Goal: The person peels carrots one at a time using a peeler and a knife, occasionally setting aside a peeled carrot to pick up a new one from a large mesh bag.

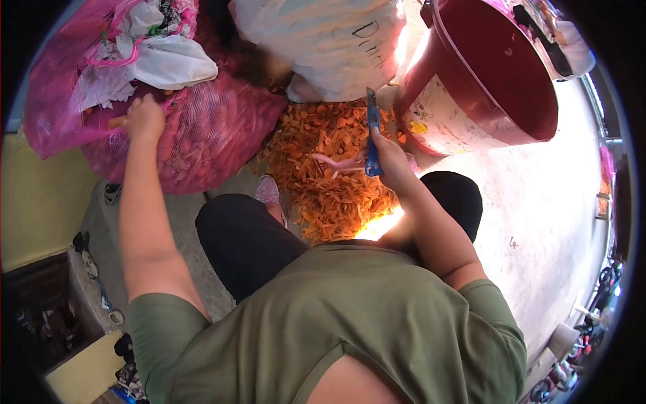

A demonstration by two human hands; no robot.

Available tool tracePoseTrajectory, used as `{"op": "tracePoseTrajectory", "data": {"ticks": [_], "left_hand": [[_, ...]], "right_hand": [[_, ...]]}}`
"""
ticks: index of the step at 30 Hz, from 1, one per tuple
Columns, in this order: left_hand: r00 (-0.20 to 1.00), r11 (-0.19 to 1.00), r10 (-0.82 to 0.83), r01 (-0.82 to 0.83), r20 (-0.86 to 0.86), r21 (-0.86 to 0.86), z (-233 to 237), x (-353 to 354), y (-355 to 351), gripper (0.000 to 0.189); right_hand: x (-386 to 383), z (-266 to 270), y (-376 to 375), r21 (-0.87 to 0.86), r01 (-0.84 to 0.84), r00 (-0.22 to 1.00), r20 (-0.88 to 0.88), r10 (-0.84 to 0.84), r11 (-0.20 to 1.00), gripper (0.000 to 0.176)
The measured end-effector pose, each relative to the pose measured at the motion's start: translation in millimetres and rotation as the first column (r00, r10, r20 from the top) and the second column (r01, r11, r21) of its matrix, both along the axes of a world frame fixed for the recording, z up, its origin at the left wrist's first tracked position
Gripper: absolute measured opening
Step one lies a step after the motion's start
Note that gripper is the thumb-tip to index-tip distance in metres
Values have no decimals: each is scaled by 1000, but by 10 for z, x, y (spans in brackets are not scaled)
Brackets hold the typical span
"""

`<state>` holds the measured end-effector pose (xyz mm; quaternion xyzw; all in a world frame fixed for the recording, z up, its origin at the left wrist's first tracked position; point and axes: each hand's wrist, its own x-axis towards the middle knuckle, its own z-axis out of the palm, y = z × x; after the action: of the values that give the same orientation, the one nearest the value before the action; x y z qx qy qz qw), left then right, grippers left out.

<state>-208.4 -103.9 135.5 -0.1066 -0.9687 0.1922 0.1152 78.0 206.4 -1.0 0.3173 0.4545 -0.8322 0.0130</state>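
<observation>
From the head camera, the floor is bare grey concrete (538, 222), sunlit at the right, with a yellow wall (40, 195) on the left. The left hand (145, 118) reaches to the far left and rests on a bulging pink mesh sack (215, 135). Its fingers (134, 121) are curled shut around an orange carrot (116, 123), whose end sticks out to the left. The right hand (390, 161), far and centre, has its fingers (378, 149) clamped on a blue-handled peeler (372, 131) pointing away. Just beneath it lies a heap of orange carrot peelings (323, 168) on the floor. A dark red plastic bucket (498, 74) leans at the far right, a white sack (323, 40) stands behind the heap, and a pink shoe (269, 192) touches the heap's left edge.
</observation>
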Motion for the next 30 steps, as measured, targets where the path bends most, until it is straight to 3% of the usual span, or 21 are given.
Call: {"op": "tracePoseTrajectory", "data": {"ticks": [1, 5, 7, 10, 11, 14, 17, 20, 22, 23, 24, 25, 26, 27, 28, 29, 30], "left_hand": [[997, 997, 72, -72, 15, -18, 0, -28, -76, 29], [966, 935, 72, 21, 249, -354, -211, -599, -553, 33], [940, 879, 97, 73, 327, -472, -77, -664, -529, 33], [869, 897, 309, -131, 386, -423, 94, -677, -515, 34], [857, 921, 271, -99, 438, -377, 100, -749, -601, 35], [963, 978, 47, 9, 266, -207, 123, -620, -775, 36], [996, 988, -48, 59, 82, -141, 203, -445, -762, 36], [953, 934, -215, 264, -212, 239, 336, -95, -629, 37], [838, 802, -328, 491, -436, 340, 349, 161, -454, 37], [757, 716, -358, 598, -547, 360, 360, 317, -348, 38], [803, 665, -290, 560, -521, 494, 297, 522, -213, 33], [862, 50, -337, 417, -378, 907, 109, 651, -54, 29], [878, -53, -435, 197, -200, 979, 74, 875, 94, 26], [854, -303, -520, -193, 7, 933, -148, 1006, 173, 31], [882, -418, -423, -394, 209, 819, -213, 1287, 428, 35], [774, -507, -457, -632, 439, 586, -337, 1472, 571, 39], [633, -502, -672, -771, 385, 392, -851, 1469, 521, 39]], "right_hand": [[-30, 31, 4, -123, 30, 999, -12, -31, 992, 37], [-172, 0, -11, -339, 113, 983, -99, -155, 934, 35], [-211, 74, -56, -434, 153, 969, -109, -221, 888, 34], [-222, -24, 9, -614, 68, 947, -209, -245, 787, 33], [-220, -42, 33, -616, 68, 945, -213, -249, 785, 33], [-225, 21, 47, -593, 122, 940, -189, -285, 796, 32], [-235, 63, 31, -494, 246, 929, -124, -348, 834, 30], [-205, 46, 28, -430, 284, 925, -110, -362, 857, 29], [-179, 5, 17, -418, 287, 926, -110, -362, 862, 28], [-178, -12, 16, -331, 293, 927, -130, -350, 897, 28], [-182, -32, 31, -239, 296, 929, -151, -337, 925, 28], [-174, -43, 39, -146, 299, 932, -166, -322, 943, 27], [-172, -45, 59, -65, 275, 940, -192, -282, 959, 27], [-172, -44, 77, 16, 249, 947, -216, -240, 968, 26], [-167, -35, 79, 98, 224, 952, -236, -196, 970, 25], [-165, 25, 78, 89, 237, 945, -251, -209, 967, 24], [-160, 103, 72, 43, 272, 937, -238, -255, 961, 23]]}}
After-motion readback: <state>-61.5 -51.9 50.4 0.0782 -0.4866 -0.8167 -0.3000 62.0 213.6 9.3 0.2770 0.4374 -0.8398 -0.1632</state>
